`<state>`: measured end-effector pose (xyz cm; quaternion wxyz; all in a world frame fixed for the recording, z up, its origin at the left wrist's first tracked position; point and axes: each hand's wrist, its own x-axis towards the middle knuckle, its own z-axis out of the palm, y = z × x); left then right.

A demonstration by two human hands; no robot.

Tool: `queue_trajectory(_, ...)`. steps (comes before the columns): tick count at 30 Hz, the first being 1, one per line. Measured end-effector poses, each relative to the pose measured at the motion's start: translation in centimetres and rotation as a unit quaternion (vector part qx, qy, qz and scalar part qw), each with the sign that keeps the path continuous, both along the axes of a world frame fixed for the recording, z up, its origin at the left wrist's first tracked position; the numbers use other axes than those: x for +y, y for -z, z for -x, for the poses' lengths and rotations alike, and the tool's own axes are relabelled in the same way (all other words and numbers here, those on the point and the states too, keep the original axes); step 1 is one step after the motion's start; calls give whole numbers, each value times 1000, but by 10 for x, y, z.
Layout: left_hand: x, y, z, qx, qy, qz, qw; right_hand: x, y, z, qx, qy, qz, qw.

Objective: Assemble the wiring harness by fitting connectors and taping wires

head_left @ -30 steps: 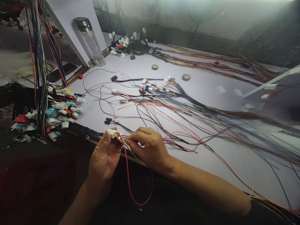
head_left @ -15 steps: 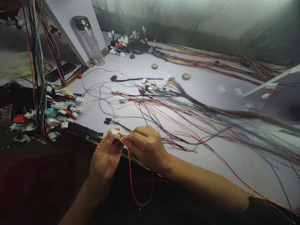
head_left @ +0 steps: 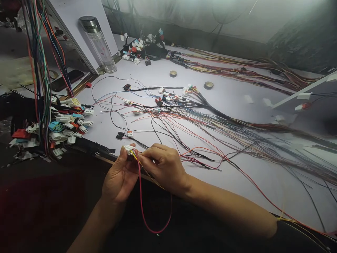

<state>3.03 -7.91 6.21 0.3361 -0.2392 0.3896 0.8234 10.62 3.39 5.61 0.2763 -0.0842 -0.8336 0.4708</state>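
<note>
Between the thumb and fingers of my left hand [head_left: 119, 177] is a white connector housing [head_left: 129, 149], held at the table's front edge. A red wire [head_left: 140, 196] and a yellow wire [head_left: 134, 156] run from its right side. The red one hangs down in a long loop below the table edge. My right hand [head_left: 165, 167] is closed in a pinch on wire right beside the connector; its fingertips partly hide which strand it grips. A black connector [head_left: 120, 135] and a small white and orange connector [head_left: 130, 134] lie just beyond my left hand.
A long wire harness [head_left: 221, 117] with loose ends spreads across the white table. Bundled connectors [head_left: 68, 123] hang at the left under vertical wires. A glass bottle [head_left: 101, 49] stands at the back left. Two tape rolls [head_left: 209, 85] lie near another harness [head_left: 210, 68] behind.
My right hand has shifted slightly, its fingers still at the connector. The red wire's loop has swung a little to the left. My left hand keeps hold of the connector.
</note>
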Motion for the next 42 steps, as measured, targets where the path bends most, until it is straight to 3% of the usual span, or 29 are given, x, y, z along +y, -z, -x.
queue_trajectory(6,-4,12,-1,105,-4,7,994,-1,-2,-1,-18,-2,-21,1000)
queue_trajectory(10,-6,20,-3,200,-21,20,979,-2,-6,-1,-54,-21,58,997)
queue_trajectory(13,-6,22,-3,201,-8,23,979,-3,-8,-2,-79,-23,120,989)
queue_trajectory(15,-6,23,-5,199,-2,23,980,-5,-7,-2,-69,-11,123,990)
queue_trajectory(27,-3,31,-6,221,-9,22,975,-5,9,-4,-15,2,-56,998)
queue_trajectory(38,-2,30,-21,237,18,41,970,-13,11,0,-12,25,-87,996)
queue_trajectory(42,1,34,-16,208,0,32,978,-8,13,0,-24,33,-119,992)
